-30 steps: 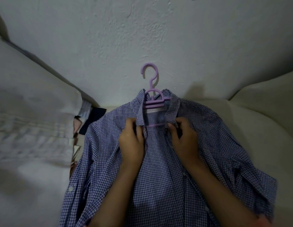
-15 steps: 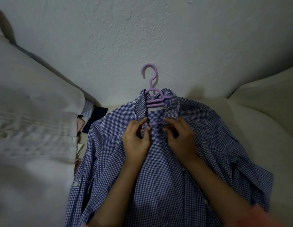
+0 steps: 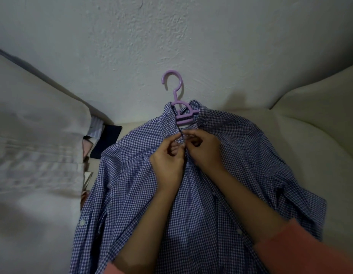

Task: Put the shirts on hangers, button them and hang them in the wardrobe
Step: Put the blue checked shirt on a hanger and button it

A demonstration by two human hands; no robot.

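Observation:
A blue and white checked shirt lies face up on a pale bed, draped over a lilac plastic hanger whose hook points at the wall. My left hand pinches the left front edge of the shirt just below the collar. My right hand pinches the right front edge at the same spot. The fingertips of both hands meet at the top of the placket, and the button there is hidden by my fingers. A white button shows lower on the front.
A large pale pillow lies at the left. Folded clothes, dark and striped, are wedged between it and the shirt. Another pale cushion rises at the right. The white wall stands right behind the hanger.
Both hands have come together from either side of the collar opening to the centre, drawing the two shirt fronts closed below the hanger.

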